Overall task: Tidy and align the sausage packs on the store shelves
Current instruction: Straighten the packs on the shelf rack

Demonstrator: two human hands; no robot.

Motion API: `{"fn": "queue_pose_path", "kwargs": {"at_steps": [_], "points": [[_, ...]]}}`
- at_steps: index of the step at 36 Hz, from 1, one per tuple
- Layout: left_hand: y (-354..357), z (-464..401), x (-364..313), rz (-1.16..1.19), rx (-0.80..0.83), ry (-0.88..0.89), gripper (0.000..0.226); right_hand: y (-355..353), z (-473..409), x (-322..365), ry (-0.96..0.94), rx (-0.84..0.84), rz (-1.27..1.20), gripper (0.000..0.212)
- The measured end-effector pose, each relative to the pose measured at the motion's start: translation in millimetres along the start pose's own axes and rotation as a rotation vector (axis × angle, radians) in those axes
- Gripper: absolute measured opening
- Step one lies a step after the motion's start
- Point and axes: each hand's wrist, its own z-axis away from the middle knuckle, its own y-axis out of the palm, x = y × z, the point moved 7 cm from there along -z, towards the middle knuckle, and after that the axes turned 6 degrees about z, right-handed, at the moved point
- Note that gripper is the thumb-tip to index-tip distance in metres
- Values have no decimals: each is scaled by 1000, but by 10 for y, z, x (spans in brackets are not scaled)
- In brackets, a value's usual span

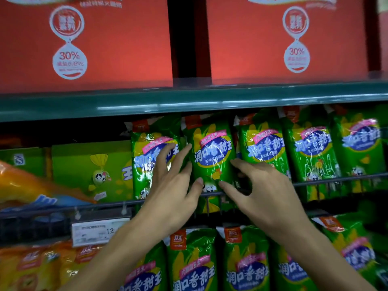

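While both hands reach up to the middle shelf, the left hand [172, 185] has its fingers spread and straight, fingertips lying on the front of the leftmost green sausage pack [151, 162] and against the left edge of the centre green sausage pack [210, 156]. Right hand [260, 185] sits at that centre pack's right side, fingers loosely curved; thumb touches its lower front, and the forefinger reaches toward its right edge, but an actual pinch cannot be told. Centre pack stands upright behind the wire front rail [336, 179], between the leftmost pack and the next green pack [264, 150] to the right; more green packs [310, 156] line up further right. Lower shelf holds another row of green packs [191, 263], with orange packs [42, 267] to their left. Price tag [96, 231] hangs on the rail at left. Green cartons [90, 171] stand left of the packs. Red boxes [84, 43] sit on the top shelf [189, 99].
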Motion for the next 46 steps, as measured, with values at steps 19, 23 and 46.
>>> {"fn": "queue_pose_path", "kwargs": {"at_steps": [19,23,46], "points": [[-11,-127,-39,42,-63,45,70,184,29,-16,-65,-127,-412,58],[24,-71,-4,-39,-56,60,71,167,54,-47,-108,-145,-293,61],[228,-87,-233,-194,119,331,61,271,190,-93,-285,-192,38,67]]}}
